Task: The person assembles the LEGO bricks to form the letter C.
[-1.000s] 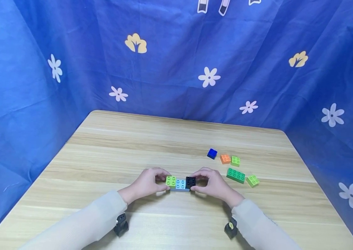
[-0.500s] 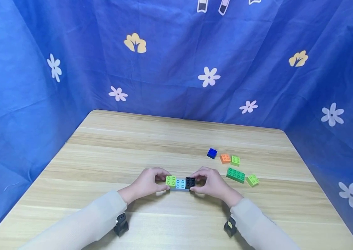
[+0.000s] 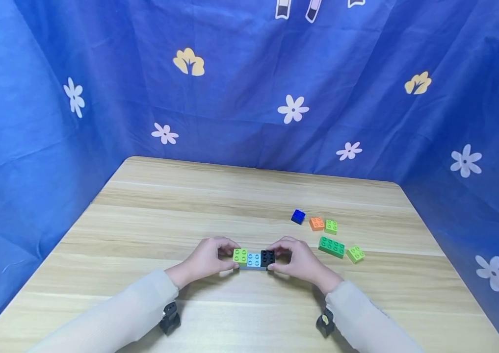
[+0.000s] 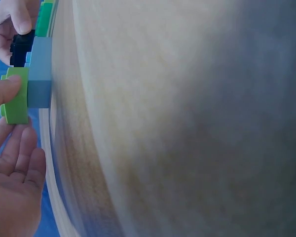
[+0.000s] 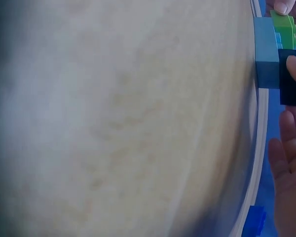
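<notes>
Left grip (image 3: 208, 258) pinching lime brick (image 3: 240, 257) | right grip (image 3: 299, 262) pinching black brick (image 3: 268, 258) | both atop blue brick (image 3: 254, 261), lower centre of frame | two on, middle uncovered; five loose bricks (image 3: 331, 247), centre right

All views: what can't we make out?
Head: top ends of the light blue brick, covered by the lime brick and black brick.
Left wrist: part of the left hand, cut by the left edge.
Right wrist: part of the right hand, cut by the right edge; part of the dark blue brick, by the bottom edge.
</notes>
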Action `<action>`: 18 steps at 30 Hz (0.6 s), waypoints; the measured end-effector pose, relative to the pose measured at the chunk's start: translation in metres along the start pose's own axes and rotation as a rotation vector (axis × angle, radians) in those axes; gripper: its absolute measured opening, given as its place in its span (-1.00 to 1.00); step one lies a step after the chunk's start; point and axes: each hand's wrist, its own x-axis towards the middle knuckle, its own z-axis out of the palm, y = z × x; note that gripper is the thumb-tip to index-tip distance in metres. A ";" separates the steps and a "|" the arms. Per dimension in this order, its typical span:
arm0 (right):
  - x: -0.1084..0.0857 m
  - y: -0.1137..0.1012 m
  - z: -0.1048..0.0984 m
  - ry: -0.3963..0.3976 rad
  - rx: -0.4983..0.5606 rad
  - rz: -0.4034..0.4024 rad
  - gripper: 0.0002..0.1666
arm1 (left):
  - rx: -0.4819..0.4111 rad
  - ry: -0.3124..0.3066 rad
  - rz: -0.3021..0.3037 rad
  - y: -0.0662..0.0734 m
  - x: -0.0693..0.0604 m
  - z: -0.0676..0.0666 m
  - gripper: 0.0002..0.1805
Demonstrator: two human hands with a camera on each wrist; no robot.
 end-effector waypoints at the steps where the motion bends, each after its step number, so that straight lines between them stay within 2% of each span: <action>1: -0.001 0.000 -0.001 -0.001 0.011 -0.003 -0.49 | 0.002 -0.001 -0.002 0.000 0.000 0.000 -0.61; 7: -0.006 0.004 -0.008 0.020 0.068 -0.014 -0.44 | 0.004 -0.003 0.000 0.001 0.000 0.000 -0.61; 12: -0.012 0.009 -0.017 0.064 0.039 0.001 -0.45 | 0.001 0.001 0.000 0.002 -0.001 0.000 -0.62; 18: -0.023 0.021 -0.033 0.160 -0.025 -0.002 -0.49 | 0.007 0.005 -0.005 0.003 -0.002 0.000 -0.62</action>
